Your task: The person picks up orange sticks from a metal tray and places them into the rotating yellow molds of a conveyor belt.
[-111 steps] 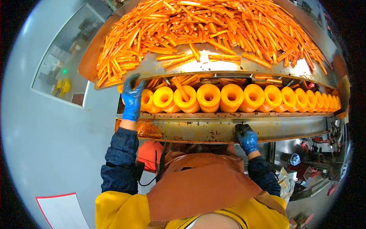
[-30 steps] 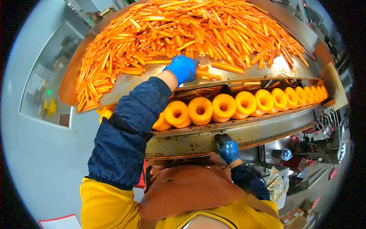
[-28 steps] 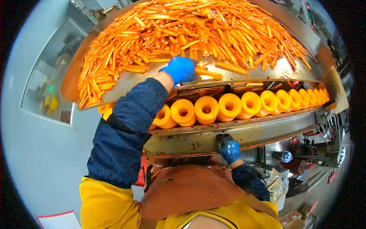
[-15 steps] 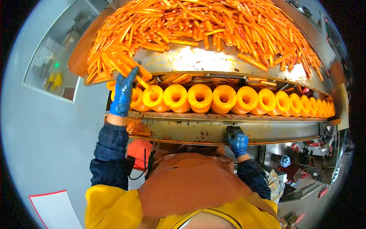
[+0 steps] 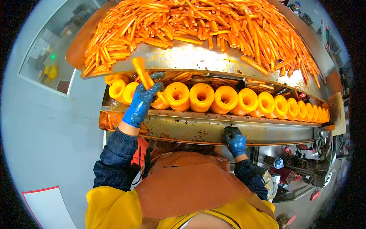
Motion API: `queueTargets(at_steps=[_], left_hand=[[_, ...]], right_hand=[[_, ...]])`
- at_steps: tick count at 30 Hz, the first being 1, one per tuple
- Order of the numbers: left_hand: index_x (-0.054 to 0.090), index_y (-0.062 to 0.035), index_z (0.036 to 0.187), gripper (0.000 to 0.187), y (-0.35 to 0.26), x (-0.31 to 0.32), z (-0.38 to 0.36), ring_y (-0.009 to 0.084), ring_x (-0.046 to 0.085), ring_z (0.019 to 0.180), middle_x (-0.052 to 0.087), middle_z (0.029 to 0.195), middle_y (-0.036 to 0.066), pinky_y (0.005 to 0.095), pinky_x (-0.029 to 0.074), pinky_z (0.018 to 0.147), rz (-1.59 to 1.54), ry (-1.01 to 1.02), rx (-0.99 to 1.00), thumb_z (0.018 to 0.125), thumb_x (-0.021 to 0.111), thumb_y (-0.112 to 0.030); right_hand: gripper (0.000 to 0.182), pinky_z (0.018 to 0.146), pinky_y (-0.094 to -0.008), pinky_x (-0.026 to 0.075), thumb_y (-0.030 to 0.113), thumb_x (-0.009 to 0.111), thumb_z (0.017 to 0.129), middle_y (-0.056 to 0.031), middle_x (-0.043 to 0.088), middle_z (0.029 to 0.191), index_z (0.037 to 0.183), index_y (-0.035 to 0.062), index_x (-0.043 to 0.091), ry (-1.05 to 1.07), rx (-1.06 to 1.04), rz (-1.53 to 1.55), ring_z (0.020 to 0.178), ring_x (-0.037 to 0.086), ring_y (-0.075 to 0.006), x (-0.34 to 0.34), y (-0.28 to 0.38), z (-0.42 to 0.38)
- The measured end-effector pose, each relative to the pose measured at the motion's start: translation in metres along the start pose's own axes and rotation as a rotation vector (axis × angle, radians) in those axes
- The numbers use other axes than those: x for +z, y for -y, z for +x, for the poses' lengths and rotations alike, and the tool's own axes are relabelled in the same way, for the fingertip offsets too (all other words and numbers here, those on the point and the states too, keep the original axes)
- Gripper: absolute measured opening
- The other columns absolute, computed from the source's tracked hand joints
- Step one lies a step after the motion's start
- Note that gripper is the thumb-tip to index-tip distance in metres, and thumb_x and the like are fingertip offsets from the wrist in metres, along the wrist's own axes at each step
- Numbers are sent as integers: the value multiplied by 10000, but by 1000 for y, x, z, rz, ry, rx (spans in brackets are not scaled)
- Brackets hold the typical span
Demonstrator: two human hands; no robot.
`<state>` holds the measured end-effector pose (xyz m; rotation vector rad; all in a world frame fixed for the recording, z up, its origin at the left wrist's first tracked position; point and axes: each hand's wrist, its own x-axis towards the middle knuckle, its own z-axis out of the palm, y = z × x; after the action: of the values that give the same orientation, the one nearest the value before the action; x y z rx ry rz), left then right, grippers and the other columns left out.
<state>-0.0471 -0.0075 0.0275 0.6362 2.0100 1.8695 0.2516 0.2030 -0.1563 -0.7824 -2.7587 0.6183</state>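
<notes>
A row of orange cups with round openings runs across the machine below a metal tray heaped with orange sticks. In its blue glove, my left hand is closed around a few orange sticks, held tilted over the left part of the row; their lower ends reach down by a cup. My right hand, also gloved in blue, rests at the front edge of the metal trough, its fingers curled. Whether it grips anything is hidden.
A clear bag with orange pieces lies at the trough's left end. More sticks lie behind the cups. Tools and containers stand at the lower right. Far off at the upper right is a person.
My left hand has moved right and down from the tray's left edge, carrying sticks to the cups. Fewer sticks show in it. My right hand stays at the trough edge.
</notes>
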Motion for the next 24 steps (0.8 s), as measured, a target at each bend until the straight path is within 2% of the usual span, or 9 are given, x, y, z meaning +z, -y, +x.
queueTargets(at_steps=[3,7,11,12,13,15,16,19,24], left_hand=[[579,-47,1179,313,-7,-18,1,63,522,767,609,933,-2,207,430,642,80,-112,-13,883,591,-146],[578,-37,1168,305,30,-42,9,58,494,722,592,892,-7,223,426,608,314,15,-81,890,594,-162],[585,-48,1151,294,38,-40,3,79,543,755,603,887,12,225,453,656,228,-20,92,899,589,-199],[579,-19,1143,307,24,-41,-3,123,582,815,616,926,38,268,480,734,158,-39,-162,886,608,-185],[579,-19,1143,307,21,-45,-2,123,582,815,616,926,38,268,480,734,157,-38,-163,886,608,-185],[573,-8,1145,327,16,-64,3,204,622,854,642,967,94,312,491,769,513,-51,-2,863,629,-164],[581,-28,1146,349,9,-72,4,290,629,886,647,994,133,348,498,771,862,-60,370,809,643,-90],[631,-134,1115,416,-14,-94,14,309,622,881,645,991,126,383,503,758,1617,118,329,707,612,-56],[612,-157,1144,432,-4,-82,32,292,613,903,625,1051,134,391,506,750,1664,317,612,721,596,-75]], right_hand=[[244,694,-418,506,266,544,817,-133,633,953,1003,146,648,-20,-29,-8,831,614,-320,1,0,0],[199,654,-402,499,200,618,784,-140,643,906,960,121,667,-3,13,76,768,617,-320,-9,9,2],[212,605,-406,500,245,564,811,-120,633,875,978,145,647,-14,-49,-39,736,613,-306,2,-1,-3],[203,589,-405,497,244,565,811,-115,630,864,971,150,648,-53,-74,-32,722,612,-303,3,-2,-2],[194,572,-404,494,243,566,811,-110,628,852,963,155,649,-92,-99,-25,708,610,-300,3,-2,-1],[189,571,-402,494,243,567,810,-111,629,849,955,156,652,-74,-87,-41,709,611,-298,3,-2,0],[184,570,-399,494,242,568,809,-112,630,846,948,158,655,-54,-75,-54,711,611,-297,3,-2,-1],[172,671,-401,500,175,620,791,-139,641,901,940,104,668,20,-2,3,790,611,-331,0,2,-1],[178,668,-396,499,170,625,788,-141,638,898,950,107,662,-8,-7,21,788,610,-333,-2,5,1]])
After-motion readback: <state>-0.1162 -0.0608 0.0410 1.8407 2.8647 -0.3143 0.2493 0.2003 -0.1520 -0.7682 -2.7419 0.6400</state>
